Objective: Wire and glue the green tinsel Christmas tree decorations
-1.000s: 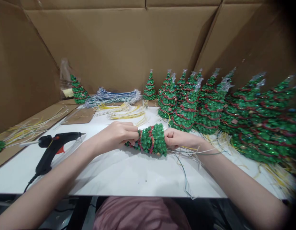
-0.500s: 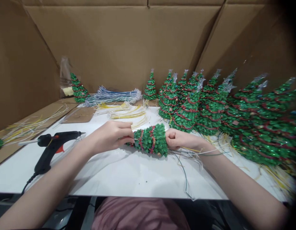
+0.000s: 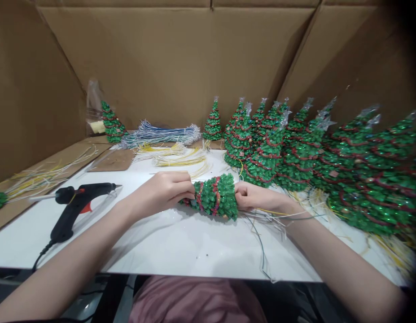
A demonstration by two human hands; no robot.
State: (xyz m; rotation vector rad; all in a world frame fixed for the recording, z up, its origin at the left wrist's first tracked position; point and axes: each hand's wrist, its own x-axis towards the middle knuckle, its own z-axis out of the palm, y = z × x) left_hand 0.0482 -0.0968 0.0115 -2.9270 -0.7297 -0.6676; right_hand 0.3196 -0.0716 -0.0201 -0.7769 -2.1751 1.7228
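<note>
A green miniature Christmas tree (image 3: pixel 216 197), ringed with red garland, tips on its side over the white desk (image 3: pixel 174 251), base facing right, wires (image 3: pixel 268 216) apparently trailing from it.

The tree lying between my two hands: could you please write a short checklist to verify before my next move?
1. Tree on its side: ok.
2. Right hand at its wide base: ok.
3. Left hand at its narrower part: ok; firmness of that grip: cannot tell.
4. Loose wires gathered: not ok, they spread out near the base.
5. Glue gun apart from both hands: ok; hot or cold: cannot tell.
</note>
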